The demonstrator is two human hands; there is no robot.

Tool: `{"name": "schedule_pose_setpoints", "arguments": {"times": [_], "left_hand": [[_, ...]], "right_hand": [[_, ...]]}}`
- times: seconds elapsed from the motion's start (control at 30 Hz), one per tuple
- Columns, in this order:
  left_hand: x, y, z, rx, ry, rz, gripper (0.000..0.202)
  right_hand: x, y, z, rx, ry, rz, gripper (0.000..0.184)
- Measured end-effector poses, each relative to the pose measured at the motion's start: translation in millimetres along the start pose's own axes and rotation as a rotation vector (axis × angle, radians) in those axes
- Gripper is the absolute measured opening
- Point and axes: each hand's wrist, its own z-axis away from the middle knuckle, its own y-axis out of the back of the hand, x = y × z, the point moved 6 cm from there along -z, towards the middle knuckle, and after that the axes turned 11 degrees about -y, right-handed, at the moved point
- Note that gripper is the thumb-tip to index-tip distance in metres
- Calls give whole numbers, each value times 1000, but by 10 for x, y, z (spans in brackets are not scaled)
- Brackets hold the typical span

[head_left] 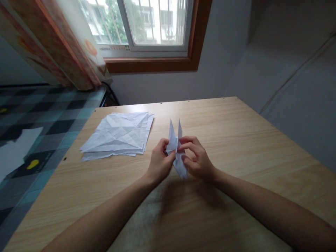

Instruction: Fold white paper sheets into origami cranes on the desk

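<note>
A folded white paper (180,168) is held above the middle of the wooden table (236,147), with two narrow points standing up at its far end and a tapered part hanging toward me. My left hand (160,159) grips its left side, thumb on the near face and fingers curled behind. On the right side, the bent fingers of my right hand (196,157) press against the paper near its centre fold. Parts of the paper are covered by the fingers of both hands.
To the left lies a stack of creased white paper sheets (118,134). A bed with a checked cover (52,120) adjoins the table's left side, with a torn white paper (19,150) on it. Behind are a curtain (63,45) and a window (157,24).
</note>
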Motion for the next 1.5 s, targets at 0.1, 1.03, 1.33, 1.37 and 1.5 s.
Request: {"name": "schedule_pose_setpoints", "arguments": {"times": [0.1, 1.03, 1.33, 1.37, 1.5], "left_hand": [[36, -28, -5, -27, 16, 28, 16], [-81, -4, -1, 60, 65, 128, 23], [-18, 22, 21, 43, 38, 36, 31], [-9, 20, 28, 31, 43, 8, 35], [12, 41, 43, 36, 21, -114, 45]], "right_hand": [[28, 4, -10, 59, -14, 51, 23], [612, 16, -62, 131, -540, -542, 12], [466, -41, -61, 48, -530, -514, 18], [454, -54, -62, 24, -518, -518, 18], [475, -55, -59, 5, -504, -584, 17]]}}
